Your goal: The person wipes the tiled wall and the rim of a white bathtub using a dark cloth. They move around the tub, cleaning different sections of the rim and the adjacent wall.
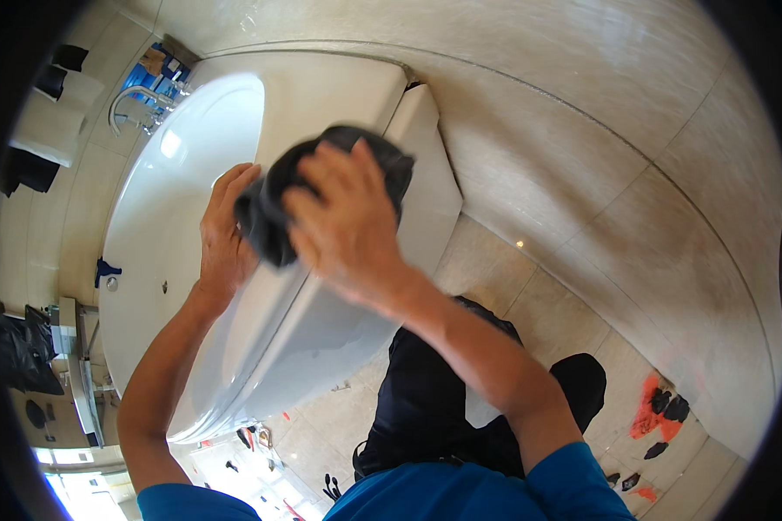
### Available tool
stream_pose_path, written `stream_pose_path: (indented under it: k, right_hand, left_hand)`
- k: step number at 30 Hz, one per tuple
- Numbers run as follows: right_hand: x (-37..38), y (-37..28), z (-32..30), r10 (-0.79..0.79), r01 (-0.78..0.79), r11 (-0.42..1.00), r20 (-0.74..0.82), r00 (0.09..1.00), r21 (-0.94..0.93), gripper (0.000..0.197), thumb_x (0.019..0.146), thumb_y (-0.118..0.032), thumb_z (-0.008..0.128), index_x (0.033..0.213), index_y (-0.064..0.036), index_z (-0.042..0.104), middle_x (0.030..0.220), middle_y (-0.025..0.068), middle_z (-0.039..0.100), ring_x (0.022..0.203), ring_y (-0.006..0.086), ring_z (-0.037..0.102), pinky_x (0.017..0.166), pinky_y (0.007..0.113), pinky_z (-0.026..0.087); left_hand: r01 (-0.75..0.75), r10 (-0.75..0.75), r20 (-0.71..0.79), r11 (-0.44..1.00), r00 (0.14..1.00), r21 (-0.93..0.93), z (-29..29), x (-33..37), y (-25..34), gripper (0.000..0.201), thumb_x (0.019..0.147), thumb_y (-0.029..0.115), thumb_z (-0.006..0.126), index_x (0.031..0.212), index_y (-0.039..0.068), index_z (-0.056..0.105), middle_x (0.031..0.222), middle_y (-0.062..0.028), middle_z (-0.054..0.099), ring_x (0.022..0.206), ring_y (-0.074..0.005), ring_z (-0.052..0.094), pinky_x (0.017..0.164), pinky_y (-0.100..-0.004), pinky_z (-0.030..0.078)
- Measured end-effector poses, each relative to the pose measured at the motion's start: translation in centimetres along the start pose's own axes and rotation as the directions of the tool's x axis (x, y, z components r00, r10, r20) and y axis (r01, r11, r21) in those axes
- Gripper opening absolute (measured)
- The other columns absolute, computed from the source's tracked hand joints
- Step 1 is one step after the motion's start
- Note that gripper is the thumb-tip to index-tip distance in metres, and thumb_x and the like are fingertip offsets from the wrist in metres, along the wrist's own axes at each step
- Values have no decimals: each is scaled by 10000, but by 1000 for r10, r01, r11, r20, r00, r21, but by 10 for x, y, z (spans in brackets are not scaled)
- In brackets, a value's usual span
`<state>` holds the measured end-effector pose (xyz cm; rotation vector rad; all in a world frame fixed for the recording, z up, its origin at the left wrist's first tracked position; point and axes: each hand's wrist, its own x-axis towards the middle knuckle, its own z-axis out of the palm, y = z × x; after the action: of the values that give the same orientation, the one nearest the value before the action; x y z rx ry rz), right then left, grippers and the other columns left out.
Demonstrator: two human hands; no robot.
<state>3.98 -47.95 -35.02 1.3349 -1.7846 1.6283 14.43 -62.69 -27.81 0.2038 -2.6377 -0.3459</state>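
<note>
A bunched dark grey cloth (271,227) is held between my hands above the near rim of a white bathtub (339,91). My right hand (343,217), a little blurred, is closed over the top of the cloth with its fingers bent into the folds. At the cloth's left end, my left hand (224,230) grips the edge, its fingertips partly behind the fabric. The cloth's underside is hidden, so I cannot tell whether it touches the rim.
A curved chrome faucet (129,100) stands at the tub's far left, beside a blue package (161,71). A dark blue tool (106,271) lies on the tub's left edge. Black and orange scraps (665,412) litter the tiled floor at right. A marble-patterned wall borders the tub.
</note>
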Motion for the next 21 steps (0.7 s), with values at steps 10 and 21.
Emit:
stream_pose_path:
  k: [10,21]
  right_hand:
    - [14,33,5,34,-39,999,-142,989,-37,211,780,-184,692,962,-77,697,1159,152,592,1237,341,492,1119,558,271]
    - [4,25,5,78,-80,997,-206,975,-1,213,794,-145,669,990,-65,694,1217,172,583,1255,380,482,1115,560,272]
  left_hand:
    - [-72,72,-8,995,997,71,3,-5,-5,358,906,91,632,1234,-44,585,1249,-227,571,1101,-362,606,929,-375,492]
    - [-1,14,133,996,991,-93,-1,-5,-2,645,863,222,692,1391,-51,442,1356,-235,511,1258,-361,510,1065,-404,393]
